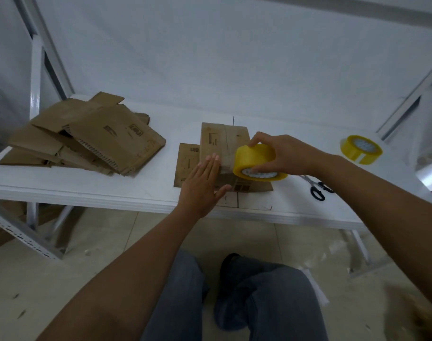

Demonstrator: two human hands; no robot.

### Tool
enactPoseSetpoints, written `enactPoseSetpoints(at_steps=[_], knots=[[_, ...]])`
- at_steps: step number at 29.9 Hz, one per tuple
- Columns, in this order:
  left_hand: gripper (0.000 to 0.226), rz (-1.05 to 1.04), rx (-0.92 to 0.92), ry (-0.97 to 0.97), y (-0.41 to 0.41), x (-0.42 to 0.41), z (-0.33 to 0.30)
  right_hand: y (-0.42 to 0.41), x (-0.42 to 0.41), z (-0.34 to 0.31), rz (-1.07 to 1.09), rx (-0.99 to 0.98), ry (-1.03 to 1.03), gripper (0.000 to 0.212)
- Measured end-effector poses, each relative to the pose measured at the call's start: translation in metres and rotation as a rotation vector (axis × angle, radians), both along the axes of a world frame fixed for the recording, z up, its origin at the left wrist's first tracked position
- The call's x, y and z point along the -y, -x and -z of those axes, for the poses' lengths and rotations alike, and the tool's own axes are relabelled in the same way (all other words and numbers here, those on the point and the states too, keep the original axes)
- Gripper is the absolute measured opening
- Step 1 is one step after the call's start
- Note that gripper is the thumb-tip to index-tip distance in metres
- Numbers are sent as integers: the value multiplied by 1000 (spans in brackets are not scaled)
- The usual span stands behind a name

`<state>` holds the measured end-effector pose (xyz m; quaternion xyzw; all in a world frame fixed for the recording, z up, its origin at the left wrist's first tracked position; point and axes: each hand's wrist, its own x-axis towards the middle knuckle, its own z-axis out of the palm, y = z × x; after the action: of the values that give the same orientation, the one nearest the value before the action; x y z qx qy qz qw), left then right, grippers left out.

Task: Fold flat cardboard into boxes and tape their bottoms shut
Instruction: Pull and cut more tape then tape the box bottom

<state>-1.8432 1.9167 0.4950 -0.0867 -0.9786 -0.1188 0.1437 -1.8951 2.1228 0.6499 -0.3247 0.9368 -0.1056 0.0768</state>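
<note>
Left hand (pixel 202 183) flat, fingers (pixel 213 161) extended, on cardboard box (pixel 222 141); right hand (pixel 279 153) fingers curled round yellow tape roll (pixel 256 162), on desk (pixel 136 193).

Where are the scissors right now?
In the head view, the scissors lie on the white table to the right, near its front edge, partly hidden under the right forearm.
</note>
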Motion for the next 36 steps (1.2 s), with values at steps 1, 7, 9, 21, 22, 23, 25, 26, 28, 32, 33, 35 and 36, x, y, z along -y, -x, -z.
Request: enactPoseSetpoints(at_steps=[1,7,9,21,22,23,25,26,28,32,33,35,36], knots=[[84,-13,-13,18,0,-1,1,2,-5,0,-1,-17,-34,55],[87,-61,-8,83,2,-8,2,29,-48,20,22,-29,-200,56],[85,-75,-17,85,3,-10,2,35,-50,33,25,-6,-176,57],[76,-93,20,64,7,-15,1,60,-48,61,35,66,-114,59],[73,-94,20,80,7,-16,0,60,-49,63,40,68,-104,59],[69,-96,11,107,8,-18,-2,60,-49,65,51,74,-90,58],[65,-110,-19,150,12,-23,-9,60,-48,68,80,93,-67,57],[65,-118,-27,161,15,-25,-13,60,-48,70,94,107,-61,57],[66,-123,-16,186,24,-28,-18,60,-44,72,112,133,-53,55],[72,-81,21,145,39,-30,-18,59,-33,72,109,139,-23,52],[70,-62,37,114,42,-30,-16,59,-30,73,110,142,-13,52],[60,-45,59,82,48,-30,-13,58,-25,74,128,161,20,50],[56,-51,66,79,52,-29,-13,57,-22,76,143,174,42,49]])
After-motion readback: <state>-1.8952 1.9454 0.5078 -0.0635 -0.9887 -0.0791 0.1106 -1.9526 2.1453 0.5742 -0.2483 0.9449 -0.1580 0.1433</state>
